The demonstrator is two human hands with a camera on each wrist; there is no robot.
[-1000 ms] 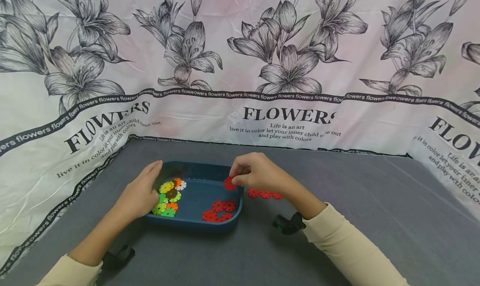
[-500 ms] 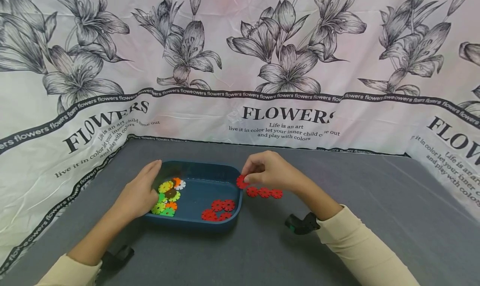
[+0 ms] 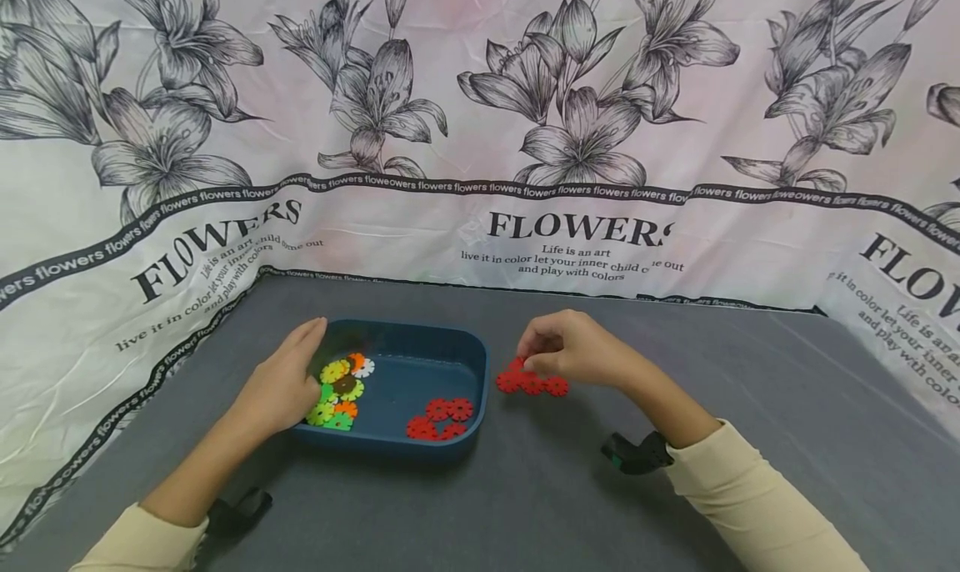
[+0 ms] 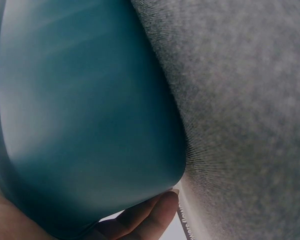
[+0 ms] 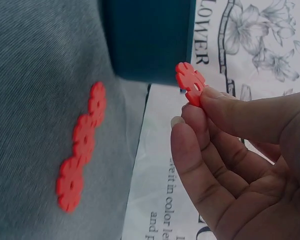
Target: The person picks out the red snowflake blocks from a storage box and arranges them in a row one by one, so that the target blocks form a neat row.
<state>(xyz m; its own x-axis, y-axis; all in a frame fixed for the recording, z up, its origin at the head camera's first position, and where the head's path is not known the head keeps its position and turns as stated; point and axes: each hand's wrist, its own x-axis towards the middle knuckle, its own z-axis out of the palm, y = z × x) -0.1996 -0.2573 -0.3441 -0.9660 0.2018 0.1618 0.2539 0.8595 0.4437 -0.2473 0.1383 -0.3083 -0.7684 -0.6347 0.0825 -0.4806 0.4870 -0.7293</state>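
Note:
A blue rectangular tray (image 3: 408,328) lies on the table, and my left hand (image 3: 272,391) holds its left end. The left wrist view shows fingertips (image 4: 162,212) against the outside wall of the tray (image 4: 90,110). To the right of it, my right hand (image 3: 576,351) pinches a red notched plastic disc (image 5: 189,79) between thumb and fingers. Below that hand, three red discs (image 5: 84,140) form a row on the table, edge to edge. Inside the tray, several red discs (image 3: 438,410) are gathered at the near right corner.
Mixed yellow, green, orange, white and brown discs (image 3: 345,387) fill the tray's left end, beside my left thumb. A grey cloth (image 3: 480,505) covers the table. Behind it hangs a white curtain (image 3: 427,222) printed with flowers and lettering.
My right hand has carried the red disc rightward, from above the tray's right end past its rim to over the row of discs. The left hand stays on the tray.

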